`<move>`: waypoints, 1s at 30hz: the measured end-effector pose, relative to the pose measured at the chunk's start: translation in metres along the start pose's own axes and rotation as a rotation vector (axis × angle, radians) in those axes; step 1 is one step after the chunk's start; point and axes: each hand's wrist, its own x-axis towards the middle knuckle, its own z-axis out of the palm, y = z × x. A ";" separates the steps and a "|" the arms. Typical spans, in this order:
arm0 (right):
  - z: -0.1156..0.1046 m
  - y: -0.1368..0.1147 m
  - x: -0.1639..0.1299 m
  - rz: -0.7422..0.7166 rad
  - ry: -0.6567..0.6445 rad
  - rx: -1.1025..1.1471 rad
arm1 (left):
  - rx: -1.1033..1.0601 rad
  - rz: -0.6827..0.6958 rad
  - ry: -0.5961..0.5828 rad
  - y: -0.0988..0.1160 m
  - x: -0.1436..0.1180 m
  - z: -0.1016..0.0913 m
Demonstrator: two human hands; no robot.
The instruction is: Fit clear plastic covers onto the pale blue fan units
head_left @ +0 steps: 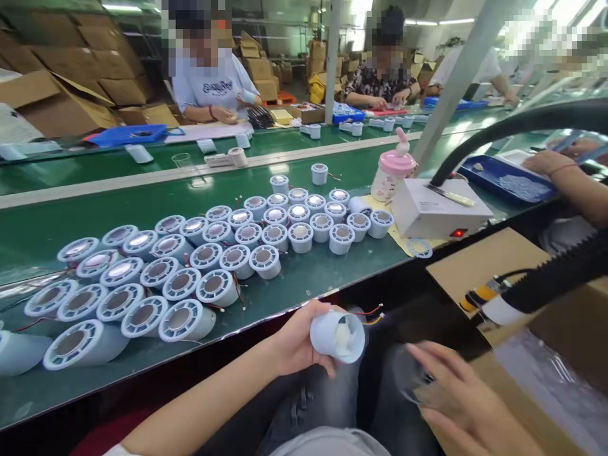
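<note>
My left hand (304,339) is closed around a light-blue cylindrical fan housing (327,335). The housing's open end faces me, with whitish blades visible inside; thin red and yellow wires with small plugs stick out behind it. To the right, my right hand (456,392) is smeared by motion. Between its thumb and fingers is a clear round piece (407,373), apart from the housing; its exact kind is too blurred to tell. On the green bench ahead stand rows of similar light-blue housings (235,258), most with slotted ring ends up and some with wires.
A white box (434,206) with a red switch and a pink-lidded cup (394,174) stand on the bench's right. Below are cardboard (489,266) and a black ribbed hose (560,278). Co-workers sit across the conveyor (161,180); another person's arm reaches toward a blue tray (506,180).
</note>
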 end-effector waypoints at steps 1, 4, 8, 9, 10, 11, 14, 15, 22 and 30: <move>0.010 -0.008 0.004 -0.039 0.010 -0.048 | 0.027 -0.051 -0.016 -0.005 0.005 0.000; 0.033 -0.030 0.023 -0.050 0.111 -0.266 | 0.300 -0.074 -0.065 -0.009 0.009 0.004; 0.039 -0.040 0.041 -0.003 0.106 -0.386 | 0.865 0.180 -0.042 -0.002 0.000 0.008; 0.038 -0.040 0.042 -0.007 0.064 -0.375 | 0.983 0.259 -0.015 -0.001 -0.002 0.009; 0.037 -0.039 0.042 -0.006 0.009 -0.336 | 1.067 0.321 0.011 0.000 -0.003 0.009; 0.036 -0.038 0.041 0.008 -0.051 -0.266 | 1.117 0.357 0.027 -0.001 -0.003 0.009; 0.032 -0.035 0.037 0.143 -0.224 0.079 | 1.129 0.395 0.026 -0.004 -0.003 0.008; 0.031 -0.035 0.036 0.206 -0.257 0.198 | 1.113 0.414 0.020 -0.005 -0.003 0.007; 0.023 -0.038 0.039 0.515 -0.155 0.649 | 1.088 0.655 0.019 -0.019 0.002 0.000; 0.025 -0.029 0.040 0.673 -0.005 0.870 | 1.023 0.607 -0.098 -0.027 0.011 -0.003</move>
